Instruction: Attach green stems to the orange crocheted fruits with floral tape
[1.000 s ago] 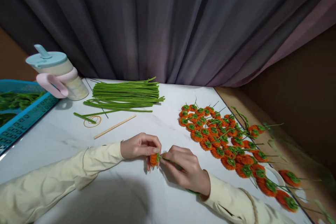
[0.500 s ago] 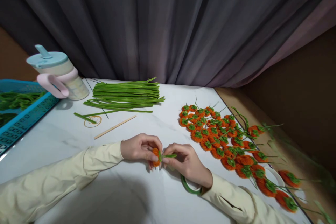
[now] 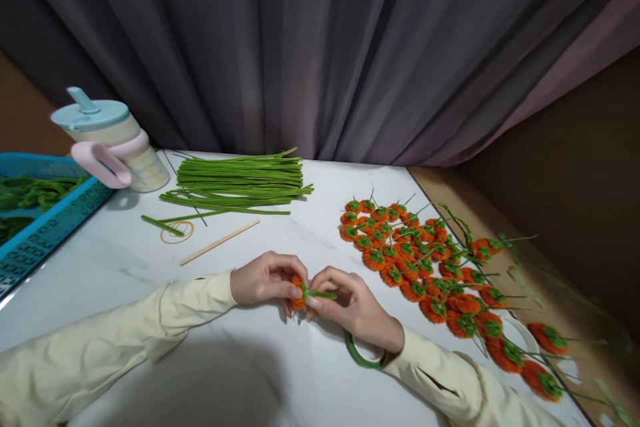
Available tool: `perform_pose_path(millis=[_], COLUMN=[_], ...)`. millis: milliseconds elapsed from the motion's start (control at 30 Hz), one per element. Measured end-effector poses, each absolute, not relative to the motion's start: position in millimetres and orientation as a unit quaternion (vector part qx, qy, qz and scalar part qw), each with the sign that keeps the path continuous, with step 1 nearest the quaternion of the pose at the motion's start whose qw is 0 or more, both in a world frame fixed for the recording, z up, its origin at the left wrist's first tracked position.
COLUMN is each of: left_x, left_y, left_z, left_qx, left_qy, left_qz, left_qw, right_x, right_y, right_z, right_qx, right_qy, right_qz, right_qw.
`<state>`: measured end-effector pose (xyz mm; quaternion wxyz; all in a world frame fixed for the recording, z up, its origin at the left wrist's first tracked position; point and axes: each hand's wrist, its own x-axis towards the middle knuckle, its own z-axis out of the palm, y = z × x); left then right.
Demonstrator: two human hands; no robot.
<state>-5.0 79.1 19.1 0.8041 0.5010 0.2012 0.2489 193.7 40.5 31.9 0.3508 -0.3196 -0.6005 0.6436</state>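
Note:
My left hand (image 3: 263,280) is closed, its thumb and fingers pinching a small orange pipe-cleaner persimmon (image 3: 297,301) with a green top. Just beside it, my right hand (image 3: 354,303) pinches the green stem (image 3: 324,295) that sticks out of the persimmon towards the right. The two hands almost meet over the white tabletop (image 3: 210,347). Under my right wrist lies a roll of green tape (image 3: 364,361), partly covered. Finished orange persimmons (image 3: 407,250) with green tops and thin stems lie in a large group to the right.
Green pipe cleaners (image 3: 240,177) are stacked at the back. A wooden stick (image 3: 220,242) and rubber bands (image 3: 189,232) lie nearer. On the left stand a tumbler (image 3: 143,163) with a pink handle and a blue basket (image 3: 55,223) holding green pieces. A dark curtain (image 3: 300,47) hangs behind.
The persimmon has turned slightly between my fingers, so its green top faces me more. Both hands stay in nearly the same place.

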Motion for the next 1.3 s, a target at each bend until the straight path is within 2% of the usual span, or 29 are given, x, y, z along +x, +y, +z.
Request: perform_pose_path(millis=[333, 533, 633, 733, 967, 1133, 1300], left_x=[-5, -4, -4, -5, -7, -9, -9], left_y=[80, 80, 80, 80, 83, 86, 87], left_z=[20, 20, 20, 20, 21, 19, 19], left_qx=[0.501, 0.479, 0.470, 0.470, 0.467, 0.466, 0.465], left_qy=[0.208, 0.197, 0.191, 0.191, 0.188, 0.193, 0.196], left_qz=[0.249, 0.233, 0.218, 0.207, 0.171, 0.145, 0.150], left_qw=[0.802, 0.823, 0.833, 0.836, 0.847, 0.851, 0.850], right_x=[191, 192, 192, 193, 194, 195, 194], right_y=[42, 41, 39, 36, 35, 34, 33], right_z=[32, 30, 28, 24, 21, 24, 24], right_qx=[-0.327, -0.328, -0.332, -0.329, -0.236, -0.201, -0.225], right_qy=[-0.592, -0.634, -0.686, -0.763, -0.869, -0.904, -0.900], right_qz=[0.652, 0.604, 0.535, 0.410, 0.192, 0.106, 0.093], right_qw=[0.344, 0.354, 0.364, 0.376, 0.391, 0.362, 0.360])
